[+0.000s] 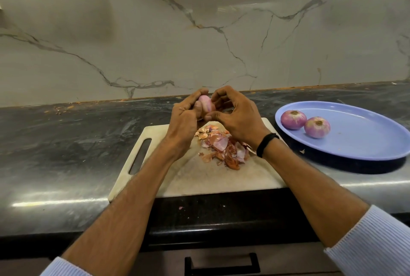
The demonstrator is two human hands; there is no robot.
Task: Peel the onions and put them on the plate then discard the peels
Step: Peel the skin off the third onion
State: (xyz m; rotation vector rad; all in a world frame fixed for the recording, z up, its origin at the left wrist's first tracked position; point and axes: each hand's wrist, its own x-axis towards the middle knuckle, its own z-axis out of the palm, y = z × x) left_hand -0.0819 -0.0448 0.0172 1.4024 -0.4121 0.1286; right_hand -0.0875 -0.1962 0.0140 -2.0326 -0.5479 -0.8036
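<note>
Striped sleeves, pale blue, at both lower corners; bare forearms reach forward across the board.
Marble wall, grey-veined, at the back.
Countertop, dark stone, crumbs along its rear edge.
Cutting board, white, slot handle at left, partly hidden by both forearms.
Plate, blue, just right of the board.
Left hand, fingers curled round the held onion above the board's far edge.
Right hand, thumb and fingertips pinching that onion's right side; both hands hide most of it.
Peels, heaped mid-board below the hands.
Peeled onions, two, side by side on the plate.
Wristband, black, right wrist.
</note>
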